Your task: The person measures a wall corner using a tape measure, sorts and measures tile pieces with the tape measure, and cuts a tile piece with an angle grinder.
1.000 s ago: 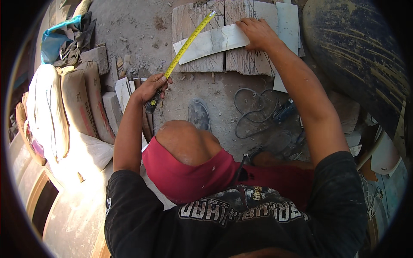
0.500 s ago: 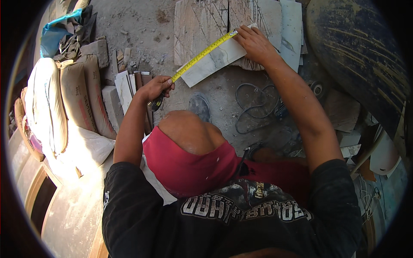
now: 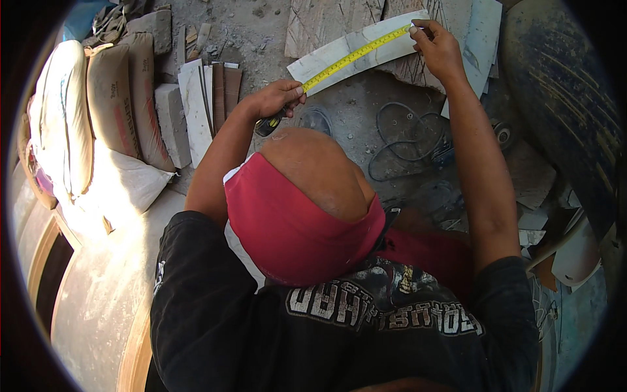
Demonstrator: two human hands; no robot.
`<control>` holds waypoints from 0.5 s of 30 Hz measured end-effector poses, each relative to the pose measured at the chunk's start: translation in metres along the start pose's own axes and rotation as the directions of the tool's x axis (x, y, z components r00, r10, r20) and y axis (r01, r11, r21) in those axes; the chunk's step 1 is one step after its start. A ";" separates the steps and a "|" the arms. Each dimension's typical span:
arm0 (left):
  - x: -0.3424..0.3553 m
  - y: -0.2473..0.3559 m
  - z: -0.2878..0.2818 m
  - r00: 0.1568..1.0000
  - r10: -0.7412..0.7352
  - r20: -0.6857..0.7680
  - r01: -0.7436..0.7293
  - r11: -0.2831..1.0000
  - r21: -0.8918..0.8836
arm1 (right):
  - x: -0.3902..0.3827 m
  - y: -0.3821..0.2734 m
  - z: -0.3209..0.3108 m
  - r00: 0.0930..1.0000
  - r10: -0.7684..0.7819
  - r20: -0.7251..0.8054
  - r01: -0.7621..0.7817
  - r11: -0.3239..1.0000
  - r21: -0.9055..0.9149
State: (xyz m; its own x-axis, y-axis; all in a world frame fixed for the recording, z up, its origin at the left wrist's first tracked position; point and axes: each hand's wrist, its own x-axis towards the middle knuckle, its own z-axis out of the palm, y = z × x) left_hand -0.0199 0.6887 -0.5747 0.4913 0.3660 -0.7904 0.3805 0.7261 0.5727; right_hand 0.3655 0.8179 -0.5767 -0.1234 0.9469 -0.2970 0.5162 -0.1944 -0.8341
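Note:
My left hand (image 3: pixel 277 100) is closed round a tape measure, with its dark case (image 3: pixel 266 126) below my fingers and my thumb on the blade. The yellow blade (image 3: pixel 356 57) is pulled out and runs slantwise up to the right, over a long strip of white marbled tile (image 3: pixel 334 55). At the far end my right hand (image 3: pixel 441 53) pinches the blade's tip between thumb and fingers, close to the tile's right end. The strip lies partly over a scratched, pale slab (image 3: pixel 326 23) on the ground.
A black cable (image 3: pixel 379 147) lies looped on the dusty floor, beside a power tool (image 3: pixel 447 151). Filled sacks (image 3: pixel 111 98) and stacked tile offcuts (image 3: pixel 196 98) stand at the left. A large dark curved object (image 3: pixel 562 85) fills the far right.
The blade has shifted from the strip's upper edge onto its face. My right hand has gone from resting on the tile to pinching the blade's tip. The whole view has shifted.

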 end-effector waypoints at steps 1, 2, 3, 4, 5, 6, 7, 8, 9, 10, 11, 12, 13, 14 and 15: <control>0.001 -0.001 0.000 1.000 0.003 -0.005 -0.003 1.000 0.001 | 0.002 0.000 0.001 0.999 0.051 -0.005 -0.051 0.999 0.019; 0.002 -0.002 0.001 1.000 0.006 -0.005 -0.006 1.000 -0.003 | 0.003 0.001 0.003 0.997 0.083 0.001 -0.083 0.996 0.042; 0.002 -0.004 0.001 1.000 0.014 -0.004 -0.015 1.000 -0.013 | 0.005 0.003 0.005 0.993 0.116 0.007 -0.116 0.991 0.066; 0.002 -0.005 0.001 1.000 -0.005 -0.014 0.005 1.000 -0.008 | 0.006 0.005 0.007 0.990 0.137 0.031 -0.139 0.986 0.092; 0.003 -0.008 0.002 1.000 -0.018 -0.019 0.018 1.000 -0.010 | 0.007 0.008 0.008 0.986 0.158 0.053 -0.163 0.980 0.117; 0.005 -0.010 0.003 0.998 -0.050 -0.038 0.050 0.999 -0.006 | 0.008 0.012 0.009 0.980 0.187 0.071 -0.195 0.971 0.137; 0.007 -0.012 0.004 0.997 -0.045 -0.064 0.045 0.999 0.001 | 0.010 0.016 0.011 0.980 0.181 0.079 -0.191 0.971 0.143; 0.007 -0.016 0.006 0.993 -0.060 -0.106 0.062 0.998 0.012 | 0.010 0.019 0.014 0.979 0.184 0.087 -0.196 0.970 0.147; 0.009 -0.018 0.007 0.988 -0.077 -0.136 0.081 0.997 0.018 | 0.011 0.023 0.016 0.973 0.210 0.092 -0.222 0.964 0.146; 0.011 -0.020 0.006 0.987 -0.069 -0.142 0.072 0.997 0.021 | 0.011 0.026 0.018 0.979 0.186 0.084 -0.198 0.968 0.154; 0.012 -0.022 0.006 0.989 -0.065 -0.135 0.068 0.997 0.018 | 0.011 0.028 0.020 0.979 0.188 0.077 -0.198 0.968 0.156; 0.013 -0.024 0.006 0.988 -0.067 -0.139 0.069 0.997 0.016 | 0.011 0.029 0.021 0.975 0.210 0.066 -0.218 0.964 0.153; 0.014 -0.025 0.005 0.990 -0.039 -0.138 0.040 0.999 0.006 | 0.011 0.030 0.022 0.978 0.196 0.070 -0.205 0.964 0.170; 0.013 -0.025 0.005 0.989 -0.017 -0.145 0.017 1.000 -0.004 | 0.011 0.030 0.021 0.977 0.203 0.071 -0.213 0.960 0.182; 0.014 -0.024 0.003 0.988 -0.008 -0.155 0.006 1.000 -0.011 | 0.013 0.029 0.020 0.974 0.217 0.063 -0.225 0.956 0.190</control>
State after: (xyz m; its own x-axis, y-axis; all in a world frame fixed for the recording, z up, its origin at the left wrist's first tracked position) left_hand -0.0195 0.6748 -0.5992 0.3613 0.4461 -0.8188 0.3745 0.7348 0.5655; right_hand 0.3616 0.8195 -0.6141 -0.0616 0.8643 -0.4992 0.3596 -0.4474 -0.8189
